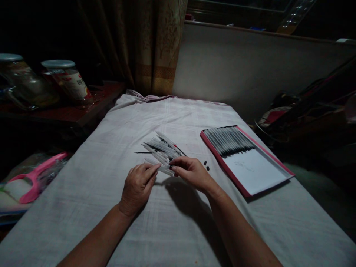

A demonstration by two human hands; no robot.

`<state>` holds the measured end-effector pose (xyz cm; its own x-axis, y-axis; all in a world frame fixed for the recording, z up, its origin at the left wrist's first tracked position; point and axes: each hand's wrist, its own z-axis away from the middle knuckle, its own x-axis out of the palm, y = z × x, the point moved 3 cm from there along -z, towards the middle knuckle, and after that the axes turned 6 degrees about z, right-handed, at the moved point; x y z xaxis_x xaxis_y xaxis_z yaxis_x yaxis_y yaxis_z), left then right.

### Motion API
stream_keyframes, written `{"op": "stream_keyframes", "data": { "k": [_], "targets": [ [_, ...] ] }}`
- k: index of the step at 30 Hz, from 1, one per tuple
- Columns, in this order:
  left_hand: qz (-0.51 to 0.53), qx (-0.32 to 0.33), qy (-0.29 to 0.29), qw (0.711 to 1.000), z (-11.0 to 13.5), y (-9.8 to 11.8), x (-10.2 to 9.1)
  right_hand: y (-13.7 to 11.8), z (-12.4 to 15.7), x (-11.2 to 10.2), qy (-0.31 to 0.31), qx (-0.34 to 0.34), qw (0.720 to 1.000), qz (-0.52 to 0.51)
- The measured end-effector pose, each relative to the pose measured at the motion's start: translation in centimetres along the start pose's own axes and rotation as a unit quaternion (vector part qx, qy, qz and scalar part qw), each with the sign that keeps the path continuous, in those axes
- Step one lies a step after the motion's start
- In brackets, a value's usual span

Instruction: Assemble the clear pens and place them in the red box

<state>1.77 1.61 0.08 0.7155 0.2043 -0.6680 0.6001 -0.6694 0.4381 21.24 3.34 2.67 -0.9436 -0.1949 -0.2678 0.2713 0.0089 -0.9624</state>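
Note:
A loose pile of pens and clear pen barrels (164,145) lies on the white cloth in front of my hands, with thin dark refills among them. My left hand (139,185) is closed, thumb and forefinger pinching a clear pen barrel (165,170) at the near edge of the pile. Just to its right, my right hand (193,173) pinches a small black pen piece (170,165) close to the barrel's end; whether the two touch is hard to see. Two similar black pieces (206,165) rest on the cloth beyond my right wrist.
A red-edged shallow box (222,163) on the right holds a row of clear pens (230,139) at its far end. To the left, a dark wooden table (91,107) bears lidded jars (71,83). A pink plastic object (33,178) is beside the bed's left edge.

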Motion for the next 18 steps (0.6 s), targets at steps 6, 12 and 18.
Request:
{"op": "stream_keyframes", "data": {
  "k": [6,12,18],
  "targets": [
    [0.006,-0.002,-0.006,1.0,0.02,-0.02,0.06,0.23,0.17,0.33,0.012,-0.039,0.997,0.072],
    [-0.004,0.008,-0.016,1.0,0.17,-0.08,0.2,-0.17,0.26,0.62,0.048,-0.128,0.946,0.293],
    [0.006,0.0,-0.023,1.0,0.12,-0.02,0.16,0.02,0.34,0.75,0.026,-0.094,0.913,0.396]
  ]
}}
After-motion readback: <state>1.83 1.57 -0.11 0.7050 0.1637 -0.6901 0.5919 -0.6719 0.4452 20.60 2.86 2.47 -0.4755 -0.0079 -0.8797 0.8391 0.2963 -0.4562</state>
